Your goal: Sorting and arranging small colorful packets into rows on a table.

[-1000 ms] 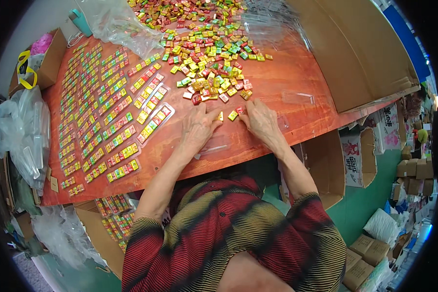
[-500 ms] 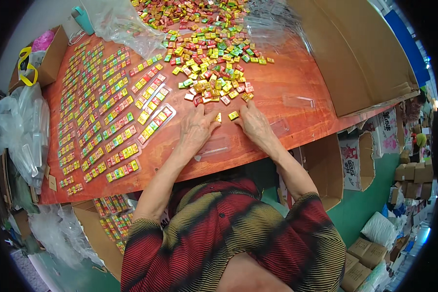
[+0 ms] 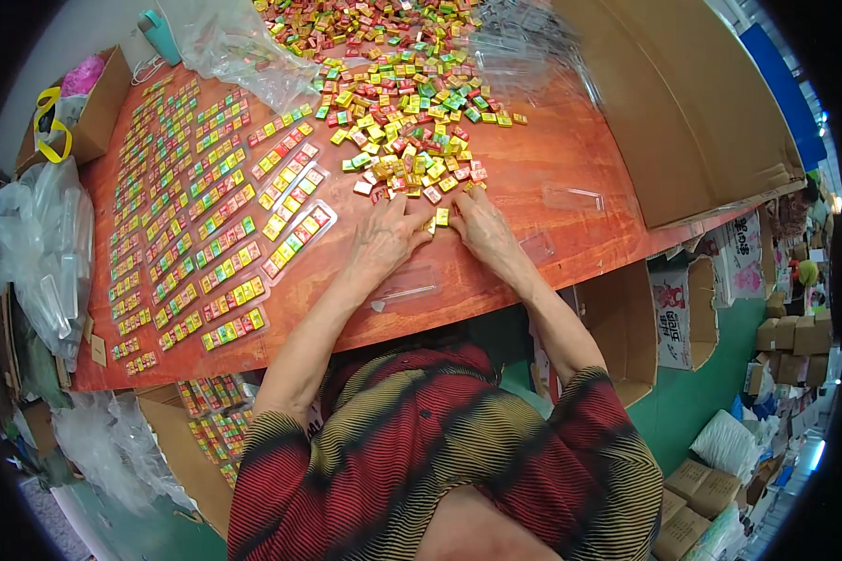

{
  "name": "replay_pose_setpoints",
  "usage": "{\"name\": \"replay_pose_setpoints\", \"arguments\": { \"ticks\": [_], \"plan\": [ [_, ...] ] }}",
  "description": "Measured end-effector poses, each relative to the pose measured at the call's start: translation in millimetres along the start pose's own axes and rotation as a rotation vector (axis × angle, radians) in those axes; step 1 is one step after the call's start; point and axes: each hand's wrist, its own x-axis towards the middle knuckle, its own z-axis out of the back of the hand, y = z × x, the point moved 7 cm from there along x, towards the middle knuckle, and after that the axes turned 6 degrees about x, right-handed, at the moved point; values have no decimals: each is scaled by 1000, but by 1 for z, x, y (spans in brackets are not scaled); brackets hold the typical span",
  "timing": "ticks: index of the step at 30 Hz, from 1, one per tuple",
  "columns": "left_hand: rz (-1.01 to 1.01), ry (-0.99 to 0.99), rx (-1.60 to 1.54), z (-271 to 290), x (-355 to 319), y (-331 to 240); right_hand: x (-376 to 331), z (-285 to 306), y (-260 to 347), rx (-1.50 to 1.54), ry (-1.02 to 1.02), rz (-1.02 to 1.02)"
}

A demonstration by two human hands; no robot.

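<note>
My left hand (image 3: 384, 236) is closed, with a small yellow box (image 3: 430, 227) pinched by its thumb and index finger. Close beside it, my right hand (image 3: 485, 232) has its thumb against another small yellow box (image 3: 442, 216). These two boxes nearly meet, just in front of a loose heap of small yellow, red and green boxes (image 3: 412, 168). The curled fingertips of both hands reach the heap's near edge. Below my left hand an empty clear plastic tray (image 3: 410, 282) lies on the reddish wooden table (image 3: 318, 323).
Filled clear trays (image 3: 299, 240) stand in slanting rows on the left. Other empty trays (image 3: 573, 198) lie to the right, below a large cardboard box (image 3: 692, 112). Clear plastic bags (image 3: 239, 47) and stacked trays (image 3: 524, 47) flank the heap's far part.
Both hands have come closer together, and the right hand's yellow box has moved left and turned upright beside the left hand's box. The right fingertips have drawn in toward the heap's edge.
</note>
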Motion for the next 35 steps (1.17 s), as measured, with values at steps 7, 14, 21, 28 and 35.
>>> {"name": "replay_pose_setpoints", "arguments": {
  "ticks": [7,14,21,28,35],
  "plan": [
    [92,-23,11,-3,-7,9,-2,-2,4,13,45,-40],
    [60,-31,14,0,-5,8,19,1,10,80,48,138],
    [84,-87,19,1,-8,6,97,18,-7,-157,-285,19],
    [131,-53,30,5,-15,15,92,28,2,-258,-315,183],
    [173,-53,-10,11,-20,22,24,0,38,-334,-108,146]
  ]
}}
